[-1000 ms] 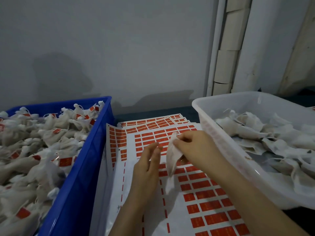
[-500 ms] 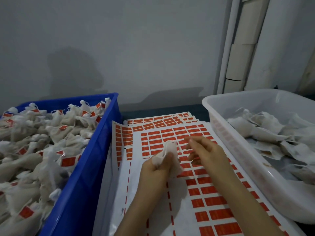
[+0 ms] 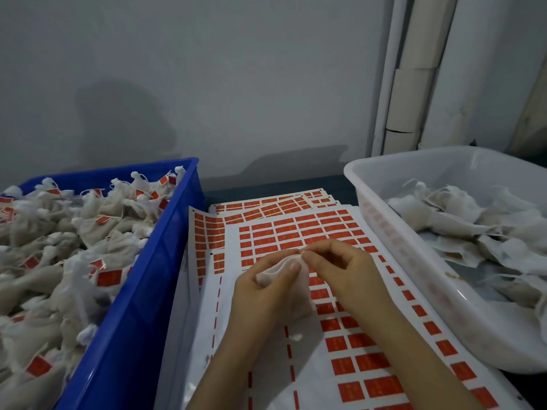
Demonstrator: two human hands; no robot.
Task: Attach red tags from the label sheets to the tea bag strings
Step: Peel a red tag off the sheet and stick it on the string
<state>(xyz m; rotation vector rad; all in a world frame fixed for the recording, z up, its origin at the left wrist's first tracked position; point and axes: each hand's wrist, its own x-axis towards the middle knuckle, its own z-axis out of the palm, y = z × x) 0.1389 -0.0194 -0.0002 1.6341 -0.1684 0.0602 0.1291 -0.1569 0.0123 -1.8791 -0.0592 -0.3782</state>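
Observation:
A white tea bag (image 3: 278, 272) sits over the label sheets (image 3: 340, 335), which carry rows of red tags. My left hand (image 3: 260, 294) grips the bag from below, thumb on its front. My right hand (image 3: 337, 267) pinches the bag's top edge with thumb and forefinger at the upper right. Whether a string lies between the fingers is too small to tell.
A blue crate (image 3: 142, 291) on the left is heaped with tea bags that carry red tags. A white tub (image 3: 414, 261) on the right holds tea bags without tags. More label sheets (image 3: 266, 208) fan out behind, near the grey wall.
The tea bag passed from my right hand into my left. My right hand then came back to the bag's top edge and pinched it. The view tilted slightly.

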